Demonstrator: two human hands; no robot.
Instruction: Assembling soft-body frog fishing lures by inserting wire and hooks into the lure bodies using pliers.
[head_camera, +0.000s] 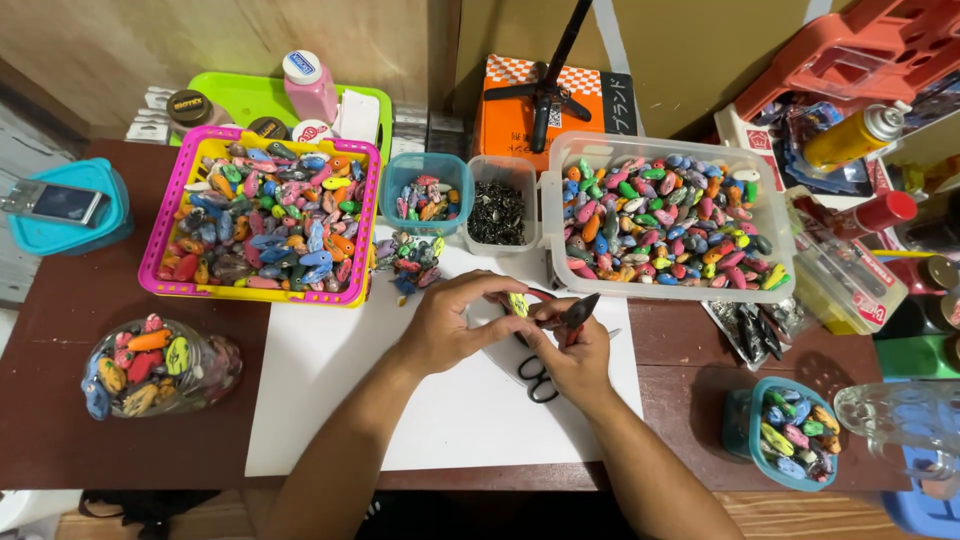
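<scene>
My left hand (455, 325) pinches a small yellow-green fishing lure (518, 303) between thumb and fingers over the white sheet (330, 400). My right hand (570, 355) grips red-handled pliers (577, 312), whose dark jaws point up and left toward the lure. Both hands meet at the middle of the table, almost touching. Black scissors (540, 380) lie on the sheet under my right hand, partly hidden.
A pink-and-yellow basket (160, 260) and a clear tub (780, 230) hold several colourful lures. Between them stand a blue cup (395, 190) and a clear cup of dark hooks (498, 212). A plastic bag of lures (160, 365) lies left; a teal cup (745, 430) sits right.
</scene>
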